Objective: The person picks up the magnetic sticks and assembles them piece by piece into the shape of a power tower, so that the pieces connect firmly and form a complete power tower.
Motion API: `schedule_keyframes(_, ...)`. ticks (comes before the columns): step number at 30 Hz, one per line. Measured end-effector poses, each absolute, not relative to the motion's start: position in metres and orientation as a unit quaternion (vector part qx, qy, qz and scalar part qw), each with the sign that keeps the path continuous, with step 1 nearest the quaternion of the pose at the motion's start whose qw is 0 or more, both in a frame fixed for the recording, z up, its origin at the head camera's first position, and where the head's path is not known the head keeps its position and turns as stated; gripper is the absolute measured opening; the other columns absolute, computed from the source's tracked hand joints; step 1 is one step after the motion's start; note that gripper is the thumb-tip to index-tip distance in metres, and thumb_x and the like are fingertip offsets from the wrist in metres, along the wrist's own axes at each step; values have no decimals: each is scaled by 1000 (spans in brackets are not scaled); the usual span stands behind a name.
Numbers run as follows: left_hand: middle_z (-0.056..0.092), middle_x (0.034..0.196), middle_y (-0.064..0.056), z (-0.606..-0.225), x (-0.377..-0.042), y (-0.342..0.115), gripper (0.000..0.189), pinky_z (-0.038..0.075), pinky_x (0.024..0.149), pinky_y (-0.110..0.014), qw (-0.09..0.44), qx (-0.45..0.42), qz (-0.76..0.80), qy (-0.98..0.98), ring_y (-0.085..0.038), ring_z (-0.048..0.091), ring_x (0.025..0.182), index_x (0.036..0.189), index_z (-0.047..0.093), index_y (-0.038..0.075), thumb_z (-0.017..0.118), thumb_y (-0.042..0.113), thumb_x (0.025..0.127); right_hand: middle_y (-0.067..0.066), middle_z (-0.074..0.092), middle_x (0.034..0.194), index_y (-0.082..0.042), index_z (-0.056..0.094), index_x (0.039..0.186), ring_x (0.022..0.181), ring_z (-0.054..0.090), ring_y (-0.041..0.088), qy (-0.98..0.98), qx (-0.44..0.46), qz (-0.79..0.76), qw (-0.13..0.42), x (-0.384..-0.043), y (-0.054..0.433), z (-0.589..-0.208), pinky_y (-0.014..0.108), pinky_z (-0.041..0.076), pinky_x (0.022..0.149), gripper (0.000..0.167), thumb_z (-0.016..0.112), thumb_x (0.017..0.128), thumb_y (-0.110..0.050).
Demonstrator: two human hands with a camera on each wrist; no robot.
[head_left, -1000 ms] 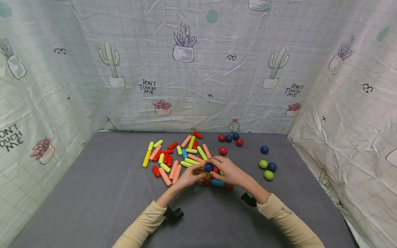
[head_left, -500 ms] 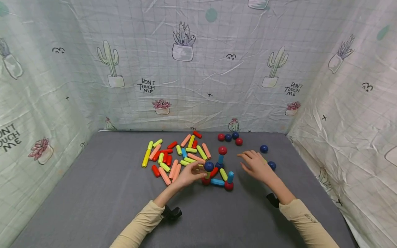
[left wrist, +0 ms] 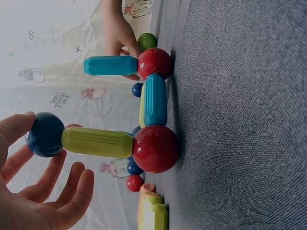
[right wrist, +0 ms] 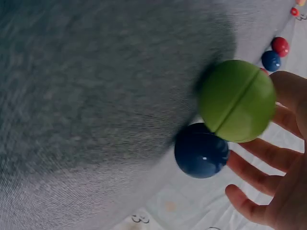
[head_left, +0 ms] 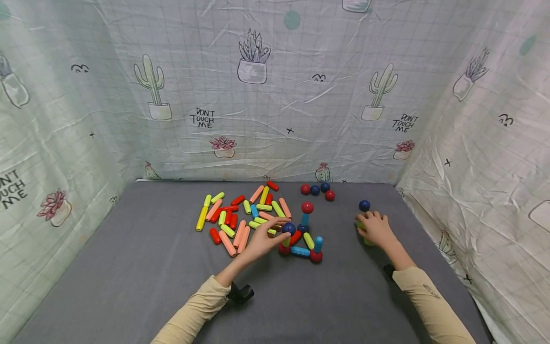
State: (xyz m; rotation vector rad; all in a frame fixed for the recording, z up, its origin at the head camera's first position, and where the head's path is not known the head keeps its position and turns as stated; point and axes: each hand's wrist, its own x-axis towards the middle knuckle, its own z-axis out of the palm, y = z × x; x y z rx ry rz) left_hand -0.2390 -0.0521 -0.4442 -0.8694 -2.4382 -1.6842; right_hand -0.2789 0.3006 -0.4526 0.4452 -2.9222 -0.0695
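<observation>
My left hand (head_left: 265, 240) pinches the blue ball (left wrist: 45, 134) between thumb and fingers. That ball tops an upright lime stick (left wrist: 97, 142) on a red ball (left wrist: 156, 148). This is one corner of a ball-and-stick frame, with a lying blue stick (head_left: 300, 251) and an upright blue stick (head_left: 318, 244) on another red ball (head_left: 316, 256). A red ball (head_left: 307, 207) tops its far post. At the right, my right hand (head_left: 379, 232) bends its fingers over the green balls (right wrist: 237, 100). The nearer green ball hides its thumb tip, so its grip is unclear.
Loose red, lime, yellow and peach sticks (head_left: 227, 242) lie left of the frame. Red and blue balls (head_left: 315, 190) sit at the back. A blue ball (head_left: 364, 205) lies beyond my right hand; another blue ball (right wrist: 201, 151) is near its fingers. Printed cloth (head_left: 275, 95) surrounds the table.
My right hand has left the blue ball on the frame and moved right to the green balls. My left hand has stayed at the blue ball.
</observation>
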Motion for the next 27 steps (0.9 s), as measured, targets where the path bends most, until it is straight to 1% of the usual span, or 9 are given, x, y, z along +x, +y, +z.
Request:
schedule_keyframes(2,58,114,-13,-445,-240,-52,38,48,80,-40,17,-277,-551,-787,-29,56,100,120,54,9,59,25,85,16,55,96,-10,59,106,83,48,33,-983,154,-29,91,-281,302,-454,49,35,65,28,64,80,-18)
schedule_keyframes(6,56,116,-14,-443,-242,-53,37,43,89,-48,-16,-264,-572,-777,-30,53,107,120,53,7,58,20,86,15,53,94,-11,59,102,80,47,31,-981,171,-30,85,-286,302,-454,47,34,64,25,66,78,-14)
schedule_keyframes(10,55,119,-17,-439,-242,-54,36,41,93,-49,-39,-257,-576,-775,-32,50,111,121,53,5,57,15,87,14,52,93,-10,59,101,77,49,29,-978,189,-19,84,-284,295,-446,44,33,63,26,68,76,-14)
schedule_keyframes(14,53,120,-20,-424,-234,-55,36,41,92,-48,-52,-258,-574,-776,-34,50,110,122,51,1,56,11,87,12,51,93,-9,58,104,78,51,26,-969,215,16,118,-275,273,-429,42,34,66,32,70,74,-15)
schedule_keyframes(18,53,121,-21,-411,-227,-56,37,42,91,-47,-63,-253,-571,-779,-35,50,110,122,50,0,55,11,88,9,51,92,-8,59,102,79,49,22,-941,282,61,178,-260,245,-410,38,35,66,33,69,72,-12)
schedule_keyframes(21,52,121,-22,-408,-226,-56,37,42,92,-48,-68,-248,-574,-777,-35,49,111,122,50,0,55,11,88,8,51,93,-7,60,101,80,47,19,-915,336,89,207,-250,228,-399,33,35,66,31,67,71,-10)
schedule_keyframes(24,52,121,-22,-407,-226,-56,37,41,92,-48,-69,-248,-575,-777,-36,49,112,122,50,0,55,11,88,6,51,95,-8,59,101,82,45,17,-895,375,100,221,-243,216,-391,29,34,65,32,66,71,-9)
schedule_keyframes(27,51,121,-22,-407,-227,-57,37,41,92,-49,-71,-247,-577,-775,-37,49,112,123,49,0,55,12,88,5,53,97,-9,59,103,83,45,16,-880,404,99,230,-239,206,-388,29,36,66,33,66,71,-10)
